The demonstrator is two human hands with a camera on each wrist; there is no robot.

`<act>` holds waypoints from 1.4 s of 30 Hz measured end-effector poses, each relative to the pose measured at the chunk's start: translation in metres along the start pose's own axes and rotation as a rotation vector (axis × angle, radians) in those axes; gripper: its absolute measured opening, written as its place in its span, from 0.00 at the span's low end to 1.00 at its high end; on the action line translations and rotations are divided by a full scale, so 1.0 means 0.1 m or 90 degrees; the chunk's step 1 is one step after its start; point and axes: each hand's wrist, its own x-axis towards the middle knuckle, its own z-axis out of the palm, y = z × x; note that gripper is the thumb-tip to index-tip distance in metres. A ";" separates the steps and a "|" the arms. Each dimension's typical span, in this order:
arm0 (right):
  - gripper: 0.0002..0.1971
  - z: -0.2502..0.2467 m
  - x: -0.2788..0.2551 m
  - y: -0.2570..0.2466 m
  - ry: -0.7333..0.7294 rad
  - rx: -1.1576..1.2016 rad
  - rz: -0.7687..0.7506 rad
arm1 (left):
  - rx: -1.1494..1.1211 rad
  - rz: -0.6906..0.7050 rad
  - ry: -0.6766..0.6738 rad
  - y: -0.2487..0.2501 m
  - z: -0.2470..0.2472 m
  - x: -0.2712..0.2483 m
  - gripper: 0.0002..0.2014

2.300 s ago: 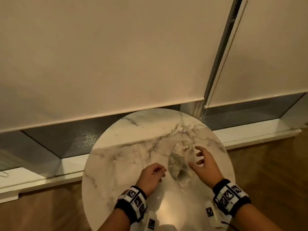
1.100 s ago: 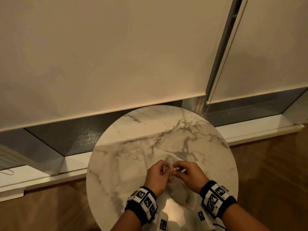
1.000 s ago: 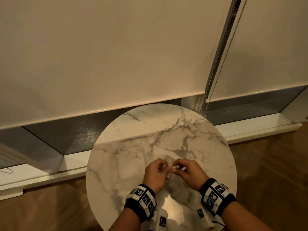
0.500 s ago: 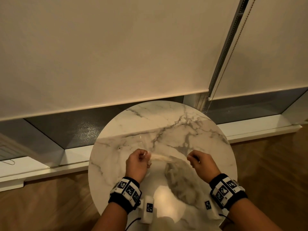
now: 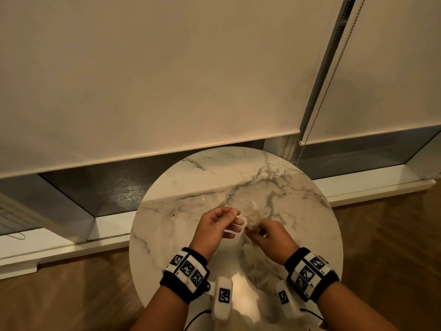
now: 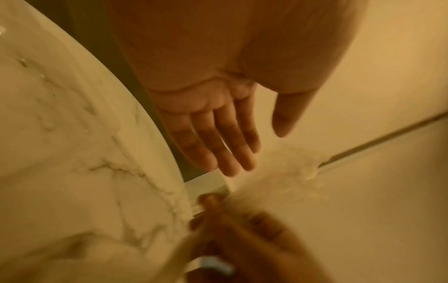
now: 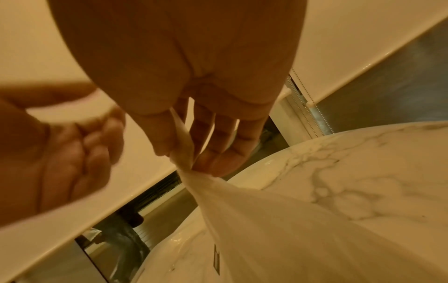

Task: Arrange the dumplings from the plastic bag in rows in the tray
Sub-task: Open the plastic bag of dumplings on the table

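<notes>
The round marble desk [image 5: 167, 235] fills the lower middle of the head view, and nothing on it reads clearly as a tray. A faint transparent shape with a glinting edge lies on the far left part of the marble, but it is too faint to name. No dumpling lies out on the marble, so no row is begun; by these pictures the work is at its very start, with the whole of the arranging left.

The plastic bag [image 7: 278, 220], thin and see-through, lies on the near middle of the desk, its body spreading toward the person and its neck drawn up into a twist between the two hands. Its contents cannot be made out through the film.

The right hand [image 5: 269, 237] pinches that twisted neck between thumb and fingertips [image 7: 208, 162], the plastic running up past the thumb. The left hand [image 5: 214, 229] hovers just beside it with its fingers [image 6: 232, 151] loosely straight and parted; a pale loop shows against them, perhaps a bag handle, but whether they have hold of it cannot be told. Opening the bag looks to be the step in hand.
</notes>
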 end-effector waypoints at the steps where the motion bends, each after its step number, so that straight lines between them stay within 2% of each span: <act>1: 0.06 -0.02 0.01 0.01 0.001 0.010 0.015 | 0.064 -0.013 0.030 -0.09 0.00 0.03 0.05; 3: 0.05 -0.05 0.03 0.03 -0.002 0.078 0.037 | 0.238 -0.028 0.028 -0.31 0.01 0.08 0.12; 5: 0.08 -0.08 0.03 0.01 0.004 0.166 0.044 | 0.367 -0.018 -0.058 -0.48 0.04 0.09 0.16; 7: 0.07 -0.12 0.03 -0.02 -0.003 0.209 0.014 | 0.410 0.013 -0.125 -0.56 0.12 0.11 0.15; 9: 0.04 -0.17 0.02 -0.03 -0.014 0.201 -0.018 | 0.411 0.043 -0.132 -0.58 0.19 0.14 0.12; 12: 0.16 -0.24 -0.02 -0.02 -0.016 0.204 -0.007 | 0.427 0.067 -0.104 -0.59 0.23 0.21 0.07; 15: 0.28 -0.23 -0.09 0.06 -0.031 0.198 0.062 | 0.428 0.071 -0.083 -0.64 0.21 0.28 0.03; 17: 0.22 -0.21 -0.10 0.14 -0.056 0.084 0.094 | 0.415 0.081 -0.070 -0.66 0.23 0.32 0.04; 19: 0.09 -0.18 -0.09 0.21 -0.067 0.026 0.058 | 0.401 0.090 -0.053 -0.66 0.27 0.36 0.08; 22: 0.15 -0.17 -0.05 0.30 -0.021 -0.010 0.027 | 0.371 0.098 -0.035 -0.65 0.30 0.43 0.11; 29: 0.11 -0.53 0.16 0.20 0.031 0.120 0.030 | 0.294 0.100 -0.036 -0.42 0.18 0.61 0.08; 33: 0.09 -0.79 0.39 0.12 0.056 0.093 0.007 | 0.247 0.096 -0.035 -0.21 0.12 0.76 0.07; 39: 0.06 -1.09 0.68 -0.13 0.144 0.012 -0.043 | 0.277 0.167 0.012 0.11 0.06 1.03 0.05; 42: 0.03 -1.11 0.69 -0.19 0.179 0.026 -0.058 | 0.262 0.187 -0.007 0.22 0.10 1.04 0.05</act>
